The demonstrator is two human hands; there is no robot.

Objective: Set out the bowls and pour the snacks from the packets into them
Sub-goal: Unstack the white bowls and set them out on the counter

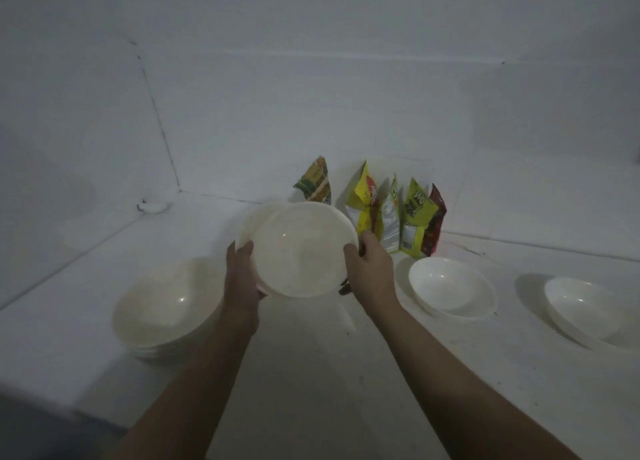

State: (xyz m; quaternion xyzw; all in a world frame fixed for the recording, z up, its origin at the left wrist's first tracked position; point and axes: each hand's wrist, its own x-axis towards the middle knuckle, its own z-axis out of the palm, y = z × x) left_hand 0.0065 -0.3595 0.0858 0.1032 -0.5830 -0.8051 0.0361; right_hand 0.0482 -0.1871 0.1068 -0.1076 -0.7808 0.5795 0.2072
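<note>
Centrally, the left hand (242,272) and right hand (372,269) each grasp opposite rims of two nested bowls (304,248), held tilted above the white surface (311,373). A stack of bowls (166,307) sits left; two single bowls (452,286) (588,310) sit right. Snack packets (391,210) line the back wall; bare surface lies below the raised bowls.
</note>
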